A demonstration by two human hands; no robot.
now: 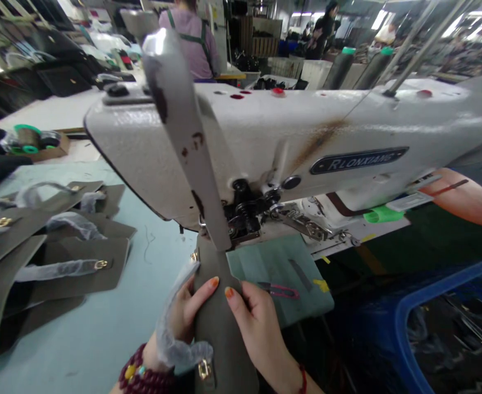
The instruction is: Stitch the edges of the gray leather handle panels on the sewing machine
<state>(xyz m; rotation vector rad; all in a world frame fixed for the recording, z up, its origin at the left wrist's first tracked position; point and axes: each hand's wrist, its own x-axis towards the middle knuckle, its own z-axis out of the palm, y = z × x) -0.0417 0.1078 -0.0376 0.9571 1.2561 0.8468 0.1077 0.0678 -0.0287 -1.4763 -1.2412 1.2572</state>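
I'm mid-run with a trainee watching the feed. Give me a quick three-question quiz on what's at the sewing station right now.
1. True or false: the left hand and the right hand both touch the grey bag panel in front of the sewing machine.
2. Where do the pink thread snips lie? A) on the green mat beside the right hand; B) in a blue crate; C) on top of the sewing machine.
3. Fill in: the straps of the stacked panels at the left are wrapped in clear ____.
Key: 1 true; 2 A; 3 plastic.
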